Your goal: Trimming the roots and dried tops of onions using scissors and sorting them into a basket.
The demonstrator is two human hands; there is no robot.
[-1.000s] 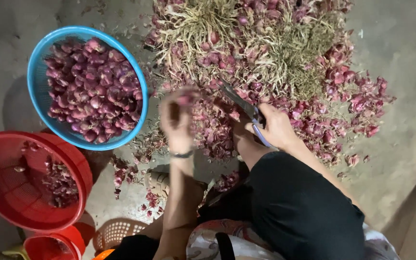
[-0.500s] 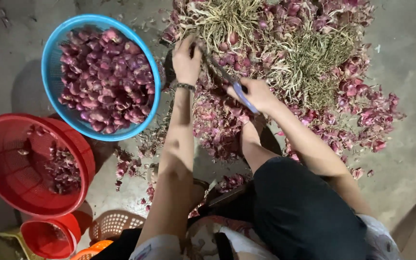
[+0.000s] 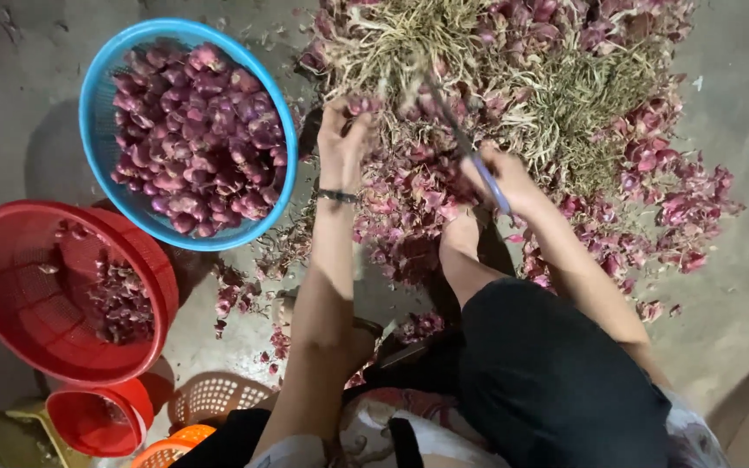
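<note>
**Two hands at a heap of shallots on a concrete floor**

Surface and room. Seen from above, the floor (image 3: 739,286) is bare grey concrete, scuffed and lit unevenly, darker toward the left edge. Loose purple skins and scraps lie strewn between the baskets and the person's knees. A wooden edge shows at the lower right corner. No walls or furniture are in view.

Heap. A broad heap (image 3: 556,113) of red-purple shallots, mixed with dry, straw-coloured tops and roots, fills the upper middle and right of the view and thins out into scattered bulbs at its right edge.

Baskets. A blue basket (image 3: 97,95), well filled with trimmed shallots, stands just left of the heap. Below it a large red basket (image 3: 10,303) holds a small amount of bulbs and skins. A smaller red tub (image 3: 97,420), a pale openwork basket (image 3: 214,397) and an orange one (image 3: 162,452) sit at the lower left.

Hands. The left hand (image 3: 340,143), with a dark band at the wrist, reaches into the near edge of the heap; its fingers are curled among the bulbs and stalks, touching them, but which bulb they hold cannot be told. The right hand (image 3: 500,178) is closed round the blue handle of a knife (image 3: 470,147), whose dark blade points up and left into the heap, just right of the left hand's fingers. The bulbs being worked lie between the two hands, at the heap's near margin.
</note>
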